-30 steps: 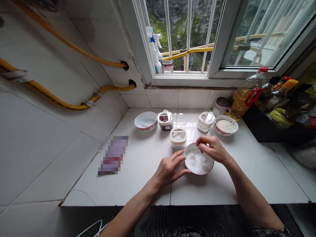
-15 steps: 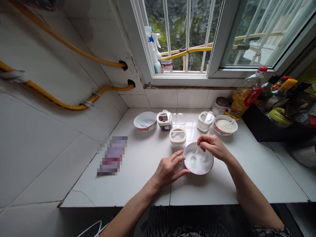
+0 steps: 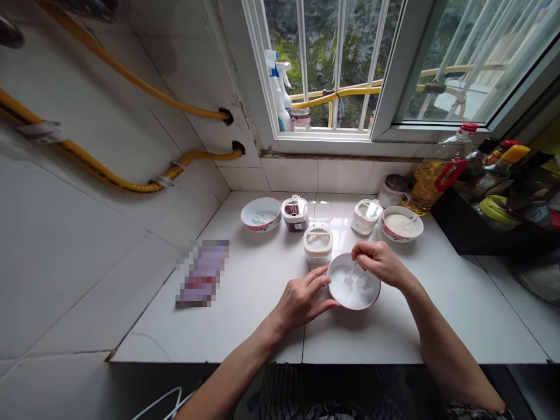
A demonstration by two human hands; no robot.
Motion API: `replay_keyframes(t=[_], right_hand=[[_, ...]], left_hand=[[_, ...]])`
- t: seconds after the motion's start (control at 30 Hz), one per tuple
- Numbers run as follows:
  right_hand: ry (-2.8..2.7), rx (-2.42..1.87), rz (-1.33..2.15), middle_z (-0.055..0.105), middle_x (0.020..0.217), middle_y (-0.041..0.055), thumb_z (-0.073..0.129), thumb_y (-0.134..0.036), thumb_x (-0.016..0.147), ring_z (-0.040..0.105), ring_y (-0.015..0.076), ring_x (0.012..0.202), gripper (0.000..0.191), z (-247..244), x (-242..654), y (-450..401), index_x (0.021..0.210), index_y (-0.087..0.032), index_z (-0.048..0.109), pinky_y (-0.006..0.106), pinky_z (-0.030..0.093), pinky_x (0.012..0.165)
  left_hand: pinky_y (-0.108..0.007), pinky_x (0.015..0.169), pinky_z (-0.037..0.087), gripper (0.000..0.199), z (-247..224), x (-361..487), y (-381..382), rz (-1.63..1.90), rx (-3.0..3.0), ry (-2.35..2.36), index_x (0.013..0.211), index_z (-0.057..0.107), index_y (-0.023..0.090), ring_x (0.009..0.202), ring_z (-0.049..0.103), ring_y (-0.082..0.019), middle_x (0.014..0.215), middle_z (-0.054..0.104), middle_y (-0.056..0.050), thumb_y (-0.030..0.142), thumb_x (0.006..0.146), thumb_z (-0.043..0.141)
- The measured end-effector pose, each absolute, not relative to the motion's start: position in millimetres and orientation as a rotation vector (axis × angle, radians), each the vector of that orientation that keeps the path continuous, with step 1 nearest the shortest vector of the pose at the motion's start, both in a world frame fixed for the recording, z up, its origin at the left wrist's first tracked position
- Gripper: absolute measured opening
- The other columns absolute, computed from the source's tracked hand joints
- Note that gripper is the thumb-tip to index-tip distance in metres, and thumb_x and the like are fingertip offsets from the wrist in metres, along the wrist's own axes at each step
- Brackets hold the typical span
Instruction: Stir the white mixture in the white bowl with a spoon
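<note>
A bowl of white powder (image 3: 361,291) with a pink rim stands near the front of the white counter. My left hand (image 3: 301,297) grips its left side, thumb low and fingers on the rim. Pinched in my right hand (image 3: 378,262) is a small white spoon (image 3: 350,273), its tip in the powder. Just behind the bowl sits a lidded clear jar (image 3: 318,244) with white contents. Farther back are a jar with dark red contents (image 3: 295,214), another clear jar (image 3: 366,216), a bowl of pale grains (image 3: 401,225) and a bowl with a white spoon inside (image 3: 261,214).
A blurred purple packet (image 3: 203,273) lies on the left of the counter (image 3: 245,326). At the back right stand an oil bottle (image 3: 426,181), a dark-lidded jar (image 3: 392,191) and a black box (image 3: 455,224) of bottles. Yellow pipes (image 3: 109,178) run along the left wall.
The spoon's tip has gone deeper into the powder and slightly right, and my right hand has tilted a little. The whole view has shifted slightly.
</note>
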State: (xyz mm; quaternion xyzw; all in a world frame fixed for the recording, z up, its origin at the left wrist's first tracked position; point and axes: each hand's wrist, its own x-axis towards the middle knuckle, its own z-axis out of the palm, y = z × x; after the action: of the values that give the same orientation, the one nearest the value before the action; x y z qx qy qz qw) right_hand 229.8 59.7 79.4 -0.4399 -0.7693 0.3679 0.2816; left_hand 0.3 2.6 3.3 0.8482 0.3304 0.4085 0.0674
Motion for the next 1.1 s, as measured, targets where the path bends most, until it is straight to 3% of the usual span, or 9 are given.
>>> replay_keyframes(t=[0.57, 0.9, 1.1], right_hand=[[-1.753, -1.297, 1.18, 0.053, 0.046, -0.0028, 0.049, -0.024, 0.067, 0.044, 0.0109, 0.048, 0.015, 75.7, 232.4, 67.5, 0.062, -0.017, 0.062, 0.024, 0.033, 0.052], [-1.325, -1.23, 1.504, 0.05, 0.037, -0.0014, 0.056, -0.024, 0.057, 0.029, 0.007, 0.037, 0.009, 74.2, 233.3, 78.3, 0.057, -0.016, 0.061, 0.024, 0.015, 0.042], [-1.227, -1.1, 1.39, 0.061, 0.054, 0.0002, 0.065, -0.03, 0.066, 0.043, 0.0094, 0.046, 0.015, 70.9, 221.8, 73.5, 0.073, -0.017, 0.063, 0.024, 0.033, 0.046]], left_hand=[[-0.033, 0.073, 0.064, 0.034, 4.4, 1.3, 2.9, 1.231, 2.558, 0.991, 0.106, 0.056, 0.018, 0.107, 0.071, -0.027, 0.118, 0.07, -0.019, 0.048, 0.093, 0.059], [-0.031, 0.07, 0.063, 0.034, 4.7, 1.9, 3.4, 1.251, 2.562, 0.983, 0.106, 0.055, 0.017, 0.104, 0.072, -0.026, 0.119, 0.069, -0.02, 0.049, 0.094, 0.056], [-0.032, 0.069, 0.063, 0.035, 4.8, 2.2, 3.7, 1.251, 2.578, 0.998, 0.105, 0.055, 0.017, 0.104, 0.072, -0.027, 0.117, 0.07, -0.019, 0.05, 0.094, 0.056]])
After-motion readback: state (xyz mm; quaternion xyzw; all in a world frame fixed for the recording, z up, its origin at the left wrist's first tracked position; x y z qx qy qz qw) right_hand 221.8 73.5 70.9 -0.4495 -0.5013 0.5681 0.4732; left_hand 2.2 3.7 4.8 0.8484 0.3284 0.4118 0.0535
